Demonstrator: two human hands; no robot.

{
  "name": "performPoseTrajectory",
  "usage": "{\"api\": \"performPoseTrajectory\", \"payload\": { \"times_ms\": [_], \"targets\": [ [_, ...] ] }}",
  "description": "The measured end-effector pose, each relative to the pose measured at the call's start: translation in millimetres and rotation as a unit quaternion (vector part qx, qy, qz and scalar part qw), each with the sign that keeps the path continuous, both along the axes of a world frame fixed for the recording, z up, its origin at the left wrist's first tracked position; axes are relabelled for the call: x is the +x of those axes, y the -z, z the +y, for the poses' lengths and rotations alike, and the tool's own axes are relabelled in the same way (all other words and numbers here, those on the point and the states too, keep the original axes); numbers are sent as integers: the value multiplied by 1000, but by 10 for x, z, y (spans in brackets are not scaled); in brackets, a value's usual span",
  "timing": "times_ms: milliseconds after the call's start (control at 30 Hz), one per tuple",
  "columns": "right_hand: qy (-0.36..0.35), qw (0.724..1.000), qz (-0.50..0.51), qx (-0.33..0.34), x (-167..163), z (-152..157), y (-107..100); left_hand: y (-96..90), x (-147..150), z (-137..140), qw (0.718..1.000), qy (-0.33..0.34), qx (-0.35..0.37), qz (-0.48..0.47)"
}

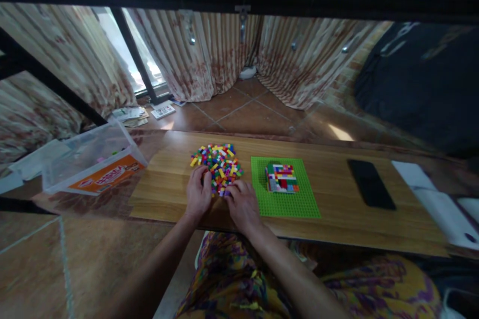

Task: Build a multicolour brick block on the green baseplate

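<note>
Just below the centre of the frame, a loose pile of small multicoloured plastic bricks [221, 160] lies on a brown wood-grain tabletop [164, 179]. The bare left hand [199, 192] curls at its lower left, the bare right hand [244, 204] at its lower right; whether either grasps a brick, I cannot tell. Farther right, a multicoloured block-built structure [282, 178] sits on a lime-green studded baseplate [288, 206].

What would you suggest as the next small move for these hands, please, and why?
Perhaps the right hand should pinch one piece from the loose brick pile: it is at the pile's near edge, and the brick structure on the green baseplate stands just to its right.
</note>
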State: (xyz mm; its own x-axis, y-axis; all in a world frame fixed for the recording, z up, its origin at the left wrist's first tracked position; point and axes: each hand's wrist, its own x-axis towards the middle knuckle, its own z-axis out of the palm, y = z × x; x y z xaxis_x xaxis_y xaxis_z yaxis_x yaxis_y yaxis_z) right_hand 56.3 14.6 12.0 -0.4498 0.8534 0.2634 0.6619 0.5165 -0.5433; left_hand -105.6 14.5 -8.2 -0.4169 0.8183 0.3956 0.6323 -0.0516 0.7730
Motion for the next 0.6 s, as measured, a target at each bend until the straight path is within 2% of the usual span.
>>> {"api": "performPoseTrajectory", "payload": {
  "times_ms": [200, 467, 600],
  "targets": [
    [6, 1000, 23, 3, 115, -46, -28, -27, 9, 5, 1000, -3, -15, 2],
    [4, 1000, 20, 4, 241, -171, 114, -10, 4, 13, 1000, 0, -6, 7],
    [-2, 999, 32, -10, 280, -204, 111, -5, 10, 11, 1000, 3, -8, 6]
  ]
}}
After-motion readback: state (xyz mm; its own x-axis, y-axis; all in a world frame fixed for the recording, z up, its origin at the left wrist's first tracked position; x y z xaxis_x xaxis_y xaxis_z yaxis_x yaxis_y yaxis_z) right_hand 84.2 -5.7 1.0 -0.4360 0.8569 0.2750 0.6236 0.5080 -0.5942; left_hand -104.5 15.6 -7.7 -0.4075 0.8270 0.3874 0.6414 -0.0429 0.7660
